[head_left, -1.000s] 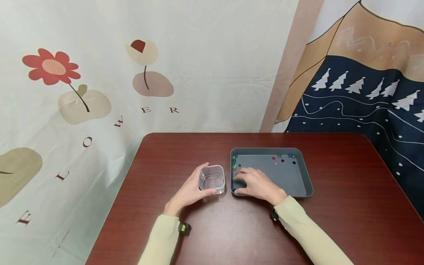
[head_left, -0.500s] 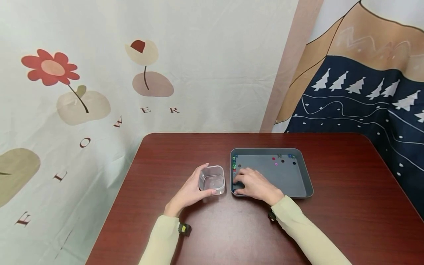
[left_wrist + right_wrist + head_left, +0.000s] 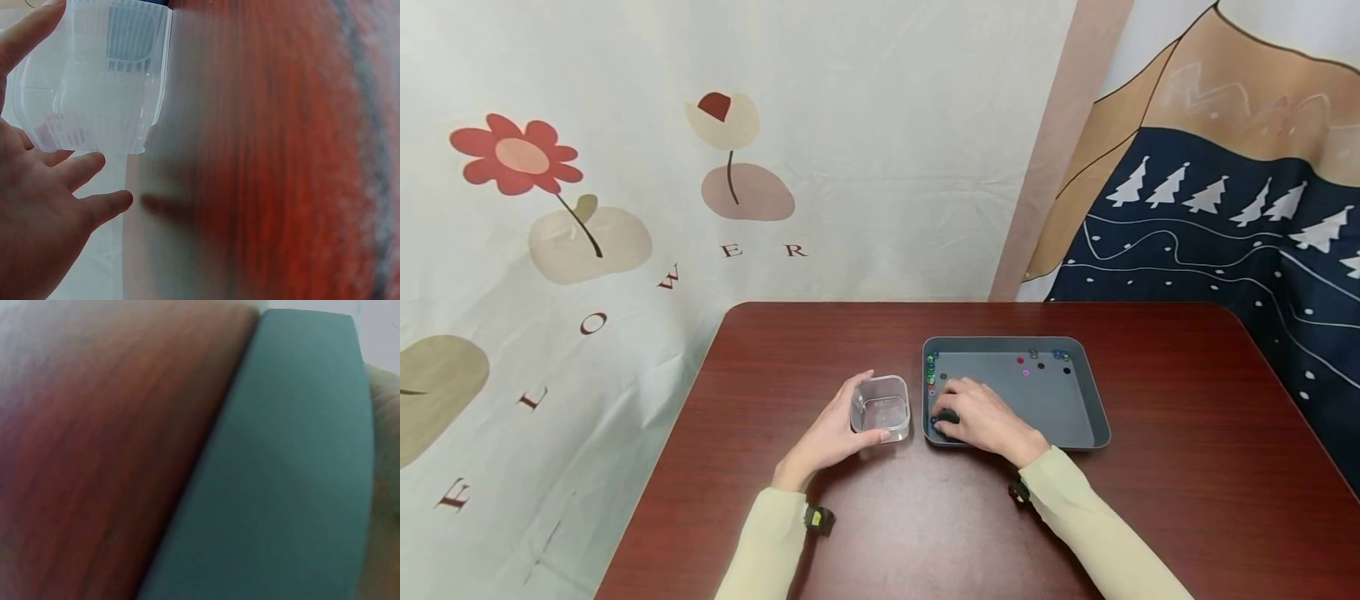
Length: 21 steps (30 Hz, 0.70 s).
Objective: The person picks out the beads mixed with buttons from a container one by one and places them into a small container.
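My left hand (image 3: 829, 435) grips a clear square plastic container (image 3: 883, 408), thumb on its near side and fingers round its far left. In the left wrist view the container (image 3: 103, 75) stands on the table, with two lower fingers held off it. Inside the grey tray (image 3: 1030, 433), at its near left corner, my right hand (image 3: 981, 417) reaches down with curled fingers. A small dark blue bead (image 3: 933, 420) shows between its thumb and index fingertip. The tray's wall (image 3: 275, 462) hides most of this hand in the right wrist view.
Several small green and red beads (image 3: 931, 371) line the tray's left side. More coloured beads (image 3: 1062, 355) lie along its far right, with a pink one (image 3: 1026, 372) nearby. The brown wooden table (image 3: 820, 333) ends at a printed curtain (image 3: 880, 167).
My right thumb and index finger have drawn closer together, and the dark blue bead has come away from the tray's corner. My left hand and the container have stayed put.
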Each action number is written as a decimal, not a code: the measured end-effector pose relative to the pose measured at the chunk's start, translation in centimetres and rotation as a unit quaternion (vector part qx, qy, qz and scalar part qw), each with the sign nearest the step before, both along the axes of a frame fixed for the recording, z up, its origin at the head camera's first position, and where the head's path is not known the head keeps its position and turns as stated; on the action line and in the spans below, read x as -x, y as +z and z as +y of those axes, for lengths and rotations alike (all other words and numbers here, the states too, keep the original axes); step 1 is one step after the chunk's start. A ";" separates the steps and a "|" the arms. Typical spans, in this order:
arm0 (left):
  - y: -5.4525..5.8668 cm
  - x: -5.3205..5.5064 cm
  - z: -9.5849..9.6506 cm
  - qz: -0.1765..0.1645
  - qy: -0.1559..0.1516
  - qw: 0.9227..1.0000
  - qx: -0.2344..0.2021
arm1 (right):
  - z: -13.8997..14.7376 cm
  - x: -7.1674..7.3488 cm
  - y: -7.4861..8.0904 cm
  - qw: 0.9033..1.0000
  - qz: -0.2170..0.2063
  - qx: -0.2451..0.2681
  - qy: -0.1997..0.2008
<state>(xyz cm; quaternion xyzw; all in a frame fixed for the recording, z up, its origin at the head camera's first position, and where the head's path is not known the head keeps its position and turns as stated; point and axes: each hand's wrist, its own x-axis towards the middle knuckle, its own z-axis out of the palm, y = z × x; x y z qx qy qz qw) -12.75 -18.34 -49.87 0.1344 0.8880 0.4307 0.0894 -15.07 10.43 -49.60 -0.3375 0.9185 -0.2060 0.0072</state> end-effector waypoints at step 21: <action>-0.4 0.1 0.0 -0.008 0.001 1.000 -0.030 | -0.6 -1.6 2.7 0.986 0.084 0.136 -0.049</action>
